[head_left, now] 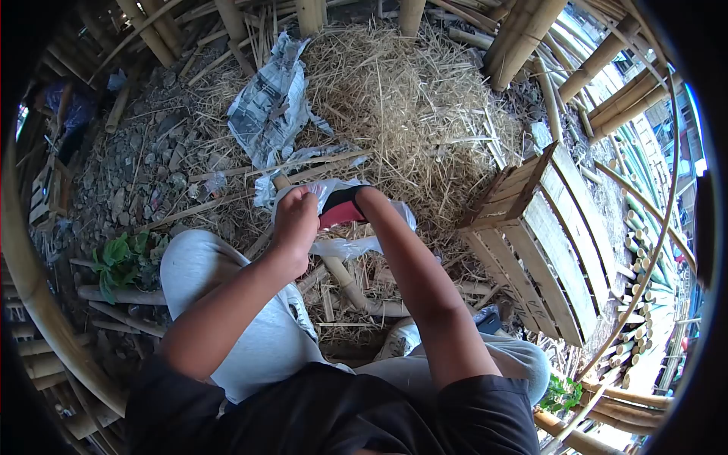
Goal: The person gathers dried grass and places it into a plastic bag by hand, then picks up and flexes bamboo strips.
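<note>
My left hand (296, 220) is closed, with its fingers pinched on the edge of a clear plastic bag (349, 248). My right hand bends inward at the wrist (369, 199), and its fingers are hidden by the bag and by a red and black piece (341, 215) that looks like fabric. This piece lies between my two hands, against the right wrist; I cannot tell whether it is worn or held. The bag spreads loosely around both hands, above the ground between my knees.
A slatted wooden crate (557, 243) stands tilted at the right. Crumpled newspaper (269, 102) lies on dry straw (409, 98) ahead. Gravel (155, 152) covers the left, with another person (68, 106) beyond. Bamboo poles (527, 38) surround the spot, and a bamboo rail (341, 280) runs below my hands.
</note>
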{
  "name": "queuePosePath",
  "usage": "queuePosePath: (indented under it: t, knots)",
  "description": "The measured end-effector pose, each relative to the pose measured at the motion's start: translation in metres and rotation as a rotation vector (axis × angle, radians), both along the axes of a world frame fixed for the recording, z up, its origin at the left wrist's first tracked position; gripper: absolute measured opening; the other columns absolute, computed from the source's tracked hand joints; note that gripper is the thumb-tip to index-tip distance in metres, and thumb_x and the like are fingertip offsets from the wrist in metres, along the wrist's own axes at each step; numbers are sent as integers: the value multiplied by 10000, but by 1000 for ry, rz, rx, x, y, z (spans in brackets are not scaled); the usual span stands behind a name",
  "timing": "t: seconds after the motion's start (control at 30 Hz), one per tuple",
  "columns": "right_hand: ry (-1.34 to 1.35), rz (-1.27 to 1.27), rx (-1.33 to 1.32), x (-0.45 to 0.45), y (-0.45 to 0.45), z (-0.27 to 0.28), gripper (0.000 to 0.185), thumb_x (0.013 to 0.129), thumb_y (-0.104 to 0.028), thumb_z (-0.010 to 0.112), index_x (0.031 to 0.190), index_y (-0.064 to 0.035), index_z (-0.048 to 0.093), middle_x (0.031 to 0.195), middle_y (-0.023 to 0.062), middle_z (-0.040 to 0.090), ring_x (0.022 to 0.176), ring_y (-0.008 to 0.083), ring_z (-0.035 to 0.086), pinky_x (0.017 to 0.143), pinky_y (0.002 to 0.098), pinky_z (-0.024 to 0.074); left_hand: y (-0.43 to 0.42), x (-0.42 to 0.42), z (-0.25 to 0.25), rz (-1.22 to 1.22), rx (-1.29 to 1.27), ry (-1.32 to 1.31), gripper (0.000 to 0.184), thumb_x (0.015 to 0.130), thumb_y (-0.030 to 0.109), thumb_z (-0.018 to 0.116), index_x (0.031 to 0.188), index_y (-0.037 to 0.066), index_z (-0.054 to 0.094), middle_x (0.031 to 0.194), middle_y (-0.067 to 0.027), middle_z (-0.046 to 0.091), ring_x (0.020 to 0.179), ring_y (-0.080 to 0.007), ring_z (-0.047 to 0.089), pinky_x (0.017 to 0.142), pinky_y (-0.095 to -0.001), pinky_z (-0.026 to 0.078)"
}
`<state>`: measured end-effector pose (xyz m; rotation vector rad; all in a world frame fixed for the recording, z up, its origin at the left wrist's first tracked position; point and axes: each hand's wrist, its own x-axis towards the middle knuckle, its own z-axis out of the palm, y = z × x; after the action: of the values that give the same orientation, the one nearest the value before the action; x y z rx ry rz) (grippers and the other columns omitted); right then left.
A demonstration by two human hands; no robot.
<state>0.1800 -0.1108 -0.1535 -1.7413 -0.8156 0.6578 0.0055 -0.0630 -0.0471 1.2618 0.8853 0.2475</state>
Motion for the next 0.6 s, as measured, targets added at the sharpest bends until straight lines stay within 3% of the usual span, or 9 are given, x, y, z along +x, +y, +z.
queuePosePath:
  t: [0.47, 0.6]
  knots:
    - [-7, -339, 238, 104, -97, 116, 672, 869, -577, 535, 1401, -167, 503, 1365, 151, 554, 1295, 281, 494, 1078, 429, 351, 5, -2, 20, 28, -100, -73, 143, 940, 263, 528, 937, 122, 554, 729, 38, 448, 521, -56, 376, 463, -230, 302]
    - [-81, -450, 148, 154, -156, 126, 682, 867, -598, 534, 1397, -170, 510, 1369, 149, 554, 1302, 282, 491, 1078, 431, 351, 6, -3, 11, 28, -103, -118, 159, 954, 273, 547, 940, 115, 545, 714, 37, 440, 516, -52, 370, 448, -218, 282]
